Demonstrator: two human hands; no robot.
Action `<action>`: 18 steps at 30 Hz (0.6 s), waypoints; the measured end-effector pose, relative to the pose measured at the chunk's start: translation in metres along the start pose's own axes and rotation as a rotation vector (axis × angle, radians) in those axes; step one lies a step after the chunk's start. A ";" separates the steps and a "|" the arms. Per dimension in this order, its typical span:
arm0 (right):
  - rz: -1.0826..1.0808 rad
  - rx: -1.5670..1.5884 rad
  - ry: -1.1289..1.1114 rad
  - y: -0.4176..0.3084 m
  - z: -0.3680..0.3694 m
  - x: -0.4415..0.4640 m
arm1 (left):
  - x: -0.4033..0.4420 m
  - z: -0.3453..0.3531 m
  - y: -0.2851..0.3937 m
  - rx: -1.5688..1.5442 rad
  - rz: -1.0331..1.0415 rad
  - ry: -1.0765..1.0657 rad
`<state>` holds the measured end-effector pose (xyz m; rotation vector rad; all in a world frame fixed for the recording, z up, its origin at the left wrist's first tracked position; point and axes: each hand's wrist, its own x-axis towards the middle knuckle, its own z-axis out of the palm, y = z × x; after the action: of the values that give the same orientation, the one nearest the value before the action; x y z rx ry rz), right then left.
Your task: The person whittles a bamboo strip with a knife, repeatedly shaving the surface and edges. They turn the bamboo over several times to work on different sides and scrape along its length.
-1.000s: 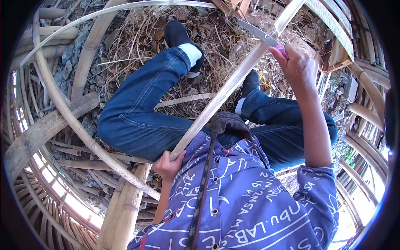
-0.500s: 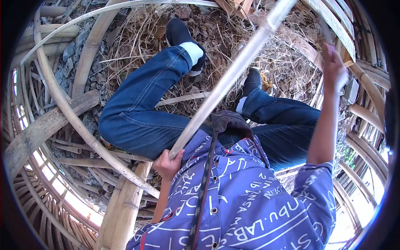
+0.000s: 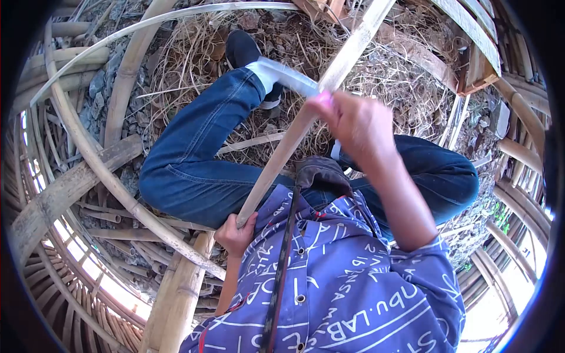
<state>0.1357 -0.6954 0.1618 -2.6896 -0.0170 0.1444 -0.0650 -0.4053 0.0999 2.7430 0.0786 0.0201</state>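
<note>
My left hand (image 3: pixel 235 234) is closed around the lower end of a long bamboo pole (image 3: pixel 282 157), beside my left hip. The pole slants up and away to the right, past the top of the view. My right hand (image 3: pixel 362 126), blurred by motion, is closed on a knife (image 3: pixel 288 76). Its broad pale blade lies across the pole, pointing left over my sock and shoe; a bit of pink shows at the grip. Whether the edge bites into the bamboo I cannot tell.
Dry shavings (image 3: pixel 188 65) cover the ground around my shoes. A bent bamboo strip (image 3: pixel 141 26) arcs across the upper left. Thick bamboo poles (image 3: pixel 182 288) lie at my left. Wooden slats (image 3: pixel 471 29) stand at upper right, with more bamboo (image 3: pixel 524 217) along the right side.
My right hand has swung from the far upper right down and left onto the pole, bringing the knife with it. My left hand keeps its hold, almost unmoved.
</note>
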 end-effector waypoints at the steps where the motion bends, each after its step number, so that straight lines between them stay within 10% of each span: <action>1: 0.025 -0.148 0.091 0.016 0.002 0.009 | 0.000 0.001 -0.002 0.015 0.014 0.015; 18: -0.271 -0.484 0.264 0.076 -0.048 0.039 | 0.001 0.000 -0.006 -0.043 -0.008 -0.014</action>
<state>0.1786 -0.7827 0.1680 -3.1251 -0.3774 -0.3419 -0.0643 -0.3999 0.0976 2.6999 0.0839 0.0007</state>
